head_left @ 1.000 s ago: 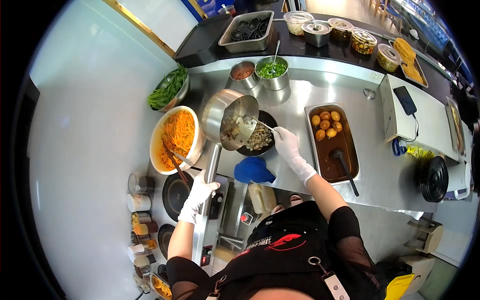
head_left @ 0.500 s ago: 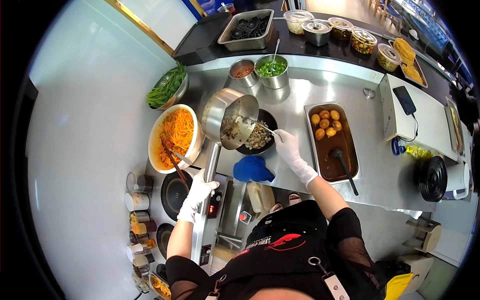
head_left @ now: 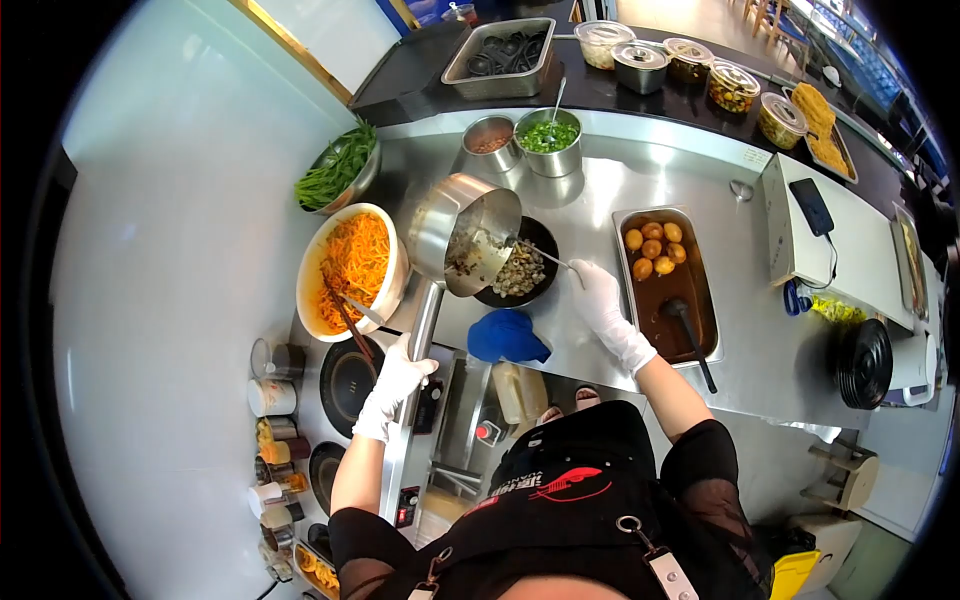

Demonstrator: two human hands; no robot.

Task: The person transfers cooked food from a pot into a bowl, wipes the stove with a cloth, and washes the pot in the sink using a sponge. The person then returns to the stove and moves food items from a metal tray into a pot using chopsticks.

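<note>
My gloved left hand point(head_left: 403, 380) is wrapped round the long handle of a steel saucepan point(head_left: 430, 235). The pan is tipped to the right, its mouth over a black bowl point(head_left: 547, 242). Bits of chopped food cling inside the pan, and a chopped pale and brown mix point(head_left: 520, 275) lies in the bowl. My gloved right hand point(head_left: 603, 305) pinches the end of a thin metal spoon point(head_left: 548, 254), whose head is by the pan's rim and hard to make out. Just below the bowl, a blue cloth point(head_left: 505, 337) lies bunched on the counter.
A white bowl of shredded carrot point(head_left: 310, 285) with chopsticks stands left, green vegetables point(head_left: 345, 165) behind it. Steel pots of chopped greens point(head_left: 548, 137) and reddish bits point(head_left: 488, 140) are at the back. Right is a tray of brown eggs point(head_left: 668, 320) in sauce with a black ladle point(head_left: 690, 335).
My right hand has drawn back right and slightly down with the spoon, away from the pan's mouth. The saucepan stays tipped in my left hand, nearly unmoved.
</note>
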